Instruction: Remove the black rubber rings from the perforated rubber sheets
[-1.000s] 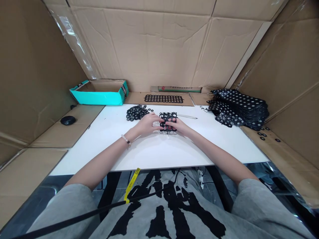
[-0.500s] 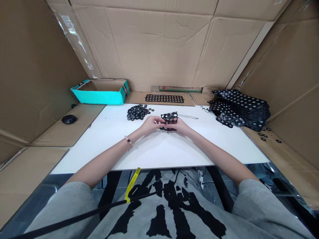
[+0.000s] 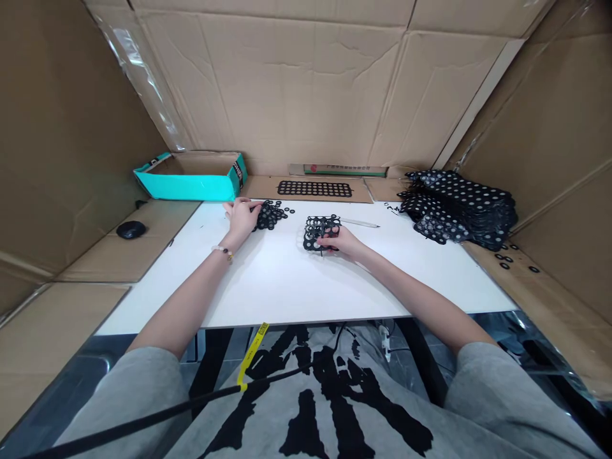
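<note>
My right hand pinches the near right part of a small black perforated sheet, bent over on itself with rows of round holes. The sheet's left part is in plain sight above the white tabletop. Over on the left, my left hand is at the left side of a heap of small black rings and covers part of it. Its fingers look spread apart, and I see nothing held between them; the tips are partly lost against the dark rings.
A flat black perforated sheet lies on cardboard at the back. A white pen rests right of centre. Stacked perforated sheets fill the right side, with loose rings nearby. A turquoise box and a black round object stand left.
My left hand has let go of the bent sheet and moved left to the ring heap. My right hand still grips the sheet in nearly the same place.
</note>
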Motion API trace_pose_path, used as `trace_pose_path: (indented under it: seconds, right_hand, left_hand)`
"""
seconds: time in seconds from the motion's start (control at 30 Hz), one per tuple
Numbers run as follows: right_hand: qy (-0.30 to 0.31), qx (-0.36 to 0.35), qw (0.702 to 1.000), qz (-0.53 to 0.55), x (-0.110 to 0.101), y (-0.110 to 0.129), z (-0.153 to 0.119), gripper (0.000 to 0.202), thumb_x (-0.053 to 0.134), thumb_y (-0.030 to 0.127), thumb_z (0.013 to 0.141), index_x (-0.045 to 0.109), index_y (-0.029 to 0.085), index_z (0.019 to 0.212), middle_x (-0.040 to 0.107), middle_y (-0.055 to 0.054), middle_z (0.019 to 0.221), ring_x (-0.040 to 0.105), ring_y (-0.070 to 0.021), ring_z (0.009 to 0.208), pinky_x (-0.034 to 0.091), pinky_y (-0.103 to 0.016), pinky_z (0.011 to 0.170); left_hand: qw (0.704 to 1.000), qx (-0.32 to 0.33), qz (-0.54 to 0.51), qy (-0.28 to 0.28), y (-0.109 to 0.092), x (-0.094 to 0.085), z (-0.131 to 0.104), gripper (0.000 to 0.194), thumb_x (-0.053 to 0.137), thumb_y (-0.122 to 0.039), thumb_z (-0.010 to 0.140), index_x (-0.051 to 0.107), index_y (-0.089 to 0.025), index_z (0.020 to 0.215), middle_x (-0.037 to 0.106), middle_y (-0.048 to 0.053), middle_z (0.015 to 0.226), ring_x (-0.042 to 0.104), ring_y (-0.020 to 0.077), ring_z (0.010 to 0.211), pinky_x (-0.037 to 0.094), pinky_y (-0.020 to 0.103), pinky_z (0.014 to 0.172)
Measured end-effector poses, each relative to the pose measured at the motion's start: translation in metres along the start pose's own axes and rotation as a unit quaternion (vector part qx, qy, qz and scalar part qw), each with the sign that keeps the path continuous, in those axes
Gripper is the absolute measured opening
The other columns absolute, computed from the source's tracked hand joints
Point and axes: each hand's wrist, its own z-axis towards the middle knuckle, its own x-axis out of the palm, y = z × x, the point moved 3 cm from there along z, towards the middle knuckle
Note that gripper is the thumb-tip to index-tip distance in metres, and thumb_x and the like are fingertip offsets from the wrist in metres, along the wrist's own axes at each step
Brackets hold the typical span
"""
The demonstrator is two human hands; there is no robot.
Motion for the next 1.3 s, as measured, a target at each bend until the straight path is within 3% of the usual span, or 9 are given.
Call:
trace_pose_path:
  seconds: [0.13,0.23,0.33,0.6,0.83,0.93,1.03,1.13,1.3]
  right_hand:
    - [0.006,-0.004,1.0,-0.011,0.002,0.005,-0.003,0.037,0.085,0.037,0.051,0.059,0.014,0.064,0.059,0.0,0.061,0.049,-0.0091,0.054,0.04,-0.022,0.046]
    - [0.003,0.0,1.0,-0.007,0.002,0.008,-0.004,0.035,0.084,0.038,0.052,0.062,0.014,0.066,0.057,0.001,0.059,0.047,-0.0092,0.054,0.04,-0.023,0.047]
    - [0.001,-0.006,1.0,0.014,0.002,0.01,-0.004,0.036,0.083,0.04,0.054,0.064,0.014,0.072,0.06,0.0,0.064,0.047,-0.0095,0.055,0.039,-0.023,0.048]
    - [0.003,-0.013,1.0,0.01,0.003,0.012,-0.006,0.037,0.083,0.042,0.055,0.065,0.014,0.073,0.057,0.001,0.061,0.047,-0.0094,0.054,0.038,-0.023,0.048]
    - [-0.004,-0.015,1.0,-0.021,0.001,0.008,-0.002,0.042,0.083,0.046,0.052,0.058,0.015,0.064,0.054,0.002,0.058,0.044,-0.0086,0.052,0.035,-0.023,0.045]
    - [0.002,-0.014,0.998,-0.061,0.002,0.008,-0.003,0.04,0.082,0.045,0.054,0.056,0.016,0.064,0.053,0.003,0.056,0.042,-0.008,0.051,0.033,-0.023,0.047]
    - [0.013,-0.013,0.995,-0.099,0.001,0.013,-0.006,0.039,0.082,0.042,0.053,0.054,0.016,0.064,0.053,0.003,0.058,0.042,-0.0082,0.052,0.032,-0.023,0.049]
    - [0.092,0.011,0.981,-0.17,-0.002,0.021,-0.014,0.036,0.081,0.04,0.055,0.056,0.016,0.066,0.055,0.002,0.062,0.044,-0.0094,0.055,0.033,-0.024,0.051]
    - [0.179,0.054,0.937,-0.294,-0.031,0.043,-0.054,0.028,0.071,0.043,0.068,0.059,0.018,0.074,0.054,0.002,0.061,0.045,-0.0121,0.056,0.035,-0.026,0.053]
  left_hand:
    - [0.995,0.099,0.02,0.014,-0.036,-0.002,-0.022,0.031,0.051,-0.038,0.089,0.069,-0.025,0.111,0.053,0.011,0.127,0.038,0.0348,0.116,0.031,0.047,0.092]
    - [0.952,0.273,-0.016,0.137,-0.077,0.003,-0.048,0.027,0.053,-0.041,0.089,0.068,-0.023,0.103,0.064,0.007,0.11,0.047,0.027,0.107,0.03,0.043,0.095]
    - [0.916,0.332,-0.034,0.223,-0.101,0.01,-0.073,0.028,0.063,-0.046,0.082,0.068,-0.022,0.095,0.07,0.005,0.099,0.052,0.0253,0.102,0.029,0.042,0.096]
    - [0.923,0.128,-0.211,0.295,-0.091,0.04,-0.083,0.026,0.074,-0.033,0.067,0.072,-0.017,0.088,0.073,0.004,0.088,0.061,0.0165,0.076,0.046,0.028,0.072]
    - [0.856,-0.034,-0.347,0.381,-0.082,0.05,-0.079,0.04,0.084,-0.037,0.052,0.074,-0.013,0.083,0.073,0.006,0.073,0.061,0.0149,0.065,0.047,0.026,0.062]
    - [0.875,-0.053,-0.365,0.314,-0.074,0.041,-0.062,0.037,0.083,-0.041,0.055,0.073,-0.013,0.077,0.073,0.007,0.077,0.061,0.0153,0.066,0.046,0.026,0.06]
    - [0.915,-0.078,-0.377,0.123,-0.049,0.017,-0.026,0.034,0.076,-0.042,0.065,0.071,-0.013,0.082,0.073,0.01,0.086,0.063,0.0171,0.073,0.047,0.028,0.063]
    - [0.94,-0.065,-0.332,-0.034,-0.015,-0.01,0.007,0.031,0.071,-0.037,0.071,0.068,-0.014,0.092,0.072,0.009,0.087,0.065,0.0184,0.079,0.049,0.03,0.072]
    - [0.987,0.03,-0.154,0.024,0.011,-0.016,0.017,0.021,0.067,-0.037,0.073,0.07,-0.017,0.077,0.071,0.008,0.088,0.061,0.0239,0.088,0.043,0.04,0.088]
